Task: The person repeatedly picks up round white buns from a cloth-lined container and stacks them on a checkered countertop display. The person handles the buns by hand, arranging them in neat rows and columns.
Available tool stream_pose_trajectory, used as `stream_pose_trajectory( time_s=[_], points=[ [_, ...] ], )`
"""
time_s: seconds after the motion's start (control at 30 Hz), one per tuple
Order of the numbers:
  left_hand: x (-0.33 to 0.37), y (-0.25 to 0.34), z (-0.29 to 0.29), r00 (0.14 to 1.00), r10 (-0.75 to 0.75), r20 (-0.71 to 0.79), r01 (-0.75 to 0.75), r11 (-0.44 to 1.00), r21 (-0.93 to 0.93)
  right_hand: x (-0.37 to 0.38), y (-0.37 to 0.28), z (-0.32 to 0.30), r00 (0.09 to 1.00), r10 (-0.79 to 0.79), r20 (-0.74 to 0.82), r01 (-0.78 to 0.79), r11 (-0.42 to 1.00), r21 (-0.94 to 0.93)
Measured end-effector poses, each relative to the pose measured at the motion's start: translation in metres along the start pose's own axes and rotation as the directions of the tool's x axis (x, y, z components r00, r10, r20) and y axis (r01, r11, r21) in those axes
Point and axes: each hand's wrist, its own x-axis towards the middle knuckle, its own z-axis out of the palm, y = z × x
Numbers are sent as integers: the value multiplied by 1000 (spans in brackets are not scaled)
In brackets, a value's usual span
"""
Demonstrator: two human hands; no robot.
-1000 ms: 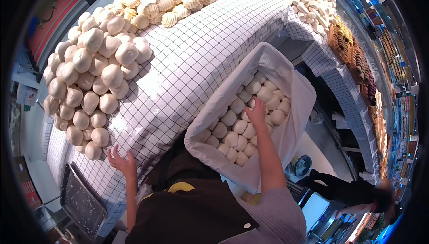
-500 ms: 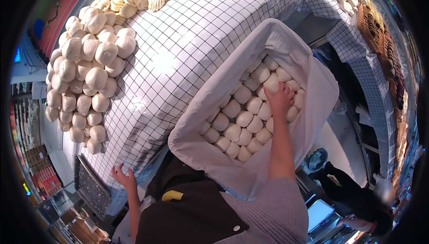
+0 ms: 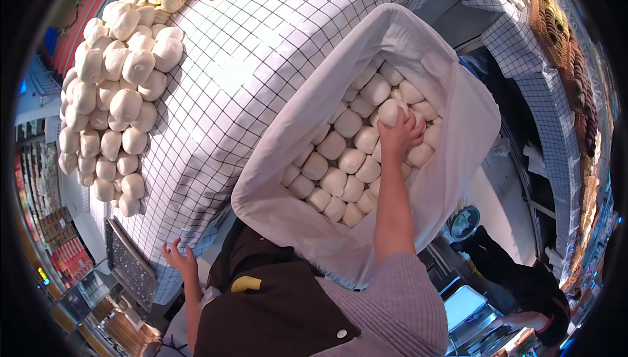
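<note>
right hand grip clenched on a bun in the cloth-lined bin | bun looks soft, light, squashy, so cup it from above | more buns packed all around the grip | left hand released, at the worktop edge

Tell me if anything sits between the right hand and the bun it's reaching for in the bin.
Nothing visible does. The right hand is already on a white bun at the top of the cloth-lined bin, fingers curled round it. The left hand hangs open below the checked table, touching nothing.
</note>
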Motion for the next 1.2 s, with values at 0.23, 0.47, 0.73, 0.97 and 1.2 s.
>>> stream_pose_trajectory(
  time_s=[0.23,0.47,0.73,0.97,1.2],
  points=[
    [-5,12,-1,999,44,-18,-44,999,3,-60,7,-5,996,-36,-79,54,970,237],
    [9,55,-14,996,94,-8,-94,990,-101,-21,6,-27,995,45,-87,-28,984,178],
    [38,86,-1,979,204,-17,-204,962,-179,20,27,-32,952,203,231,-207,978,-5],
    [34,74,11,975,202,96,-183,967,-175,51,51,-29,885,293,361,-254,955,-152],
    [34,72,13,983,175,55,-163,972,-172,18,29,-32,946,237,222,-241,970,-9]
  ],
)
